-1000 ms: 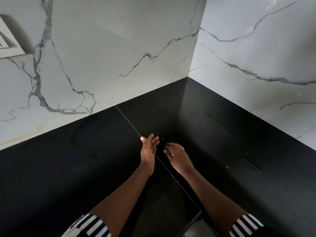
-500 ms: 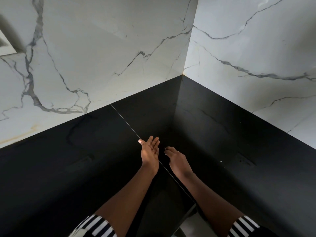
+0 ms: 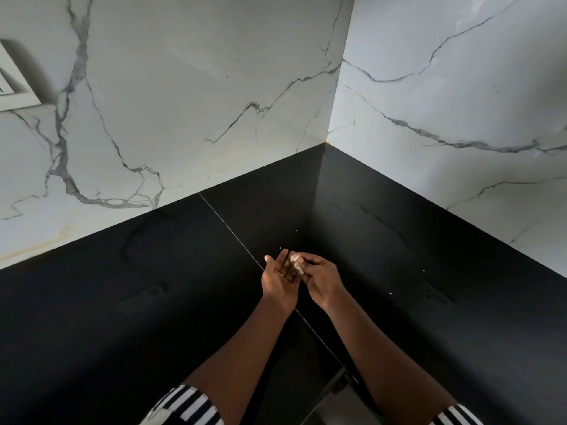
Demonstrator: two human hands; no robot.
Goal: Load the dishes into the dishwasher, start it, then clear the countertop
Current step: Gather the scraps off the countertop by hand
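Observation:
Both my hands hover over the inner corner of a black countertop [image 3: 153,302]. My left hand [image 3: 277,279] is held palm up with its fingers straight, cupped like a tray. My right hand [image 3: 319,279] pinches a small pale scrap or crumb clump [image 3: 296,262] at its fingertips, right against the fingers of the left hand. A few tiny pale crumbs [image 3: 390,292] lie scattered on the black surface to the right. No dishes or dishwasher are in view.
White marble-patterned walls [image 3: 184,102] rise behind the counter on the left and right, meeting at a corner. A white frame edge [image 3: 15,93] shows on the left wall. A thin seam [image 3: 233,233] runs across the countertop. The counter's inner edge lies near my body.
My right hand has lifted from the counter and now pinches a pale scrap against my left hand's fingers. The left hand stays palm up in about the same place.

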